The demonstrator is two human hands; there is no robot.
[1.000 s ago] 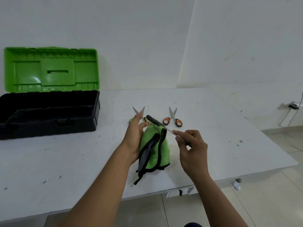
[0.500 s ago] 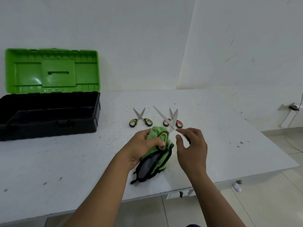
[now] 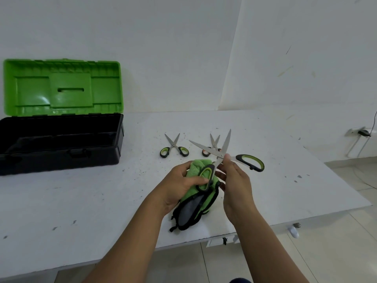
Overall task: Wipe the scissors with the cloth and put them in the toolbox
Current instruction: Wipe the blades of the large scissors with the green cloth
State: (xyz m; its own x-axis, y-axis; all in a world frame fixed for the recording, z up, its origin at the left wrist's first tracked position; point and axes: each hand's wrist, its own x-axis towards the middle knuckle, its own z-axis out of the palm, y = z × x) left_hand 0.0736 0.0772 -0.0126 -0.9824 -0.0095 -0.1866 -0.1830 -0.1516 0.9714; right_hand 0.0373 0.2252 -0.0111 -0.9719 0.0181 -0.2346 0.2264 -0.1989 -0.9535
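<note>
Above the speckled white tabletop (image 3: 81, 201), my left hand (image 3: 179, 186) grips the crumpled green microfibre cloth (image 3: 195, 199) and one handle loop of the large green-and-black-handled steel scissors (image 3: 221, 155) (blades spread wide). My right hand (image 3: 234, 180) pinches them near the pivot. The open black toolbox with its raised green lid (image 3: 61, 139) sits well apart, far left.
</note>
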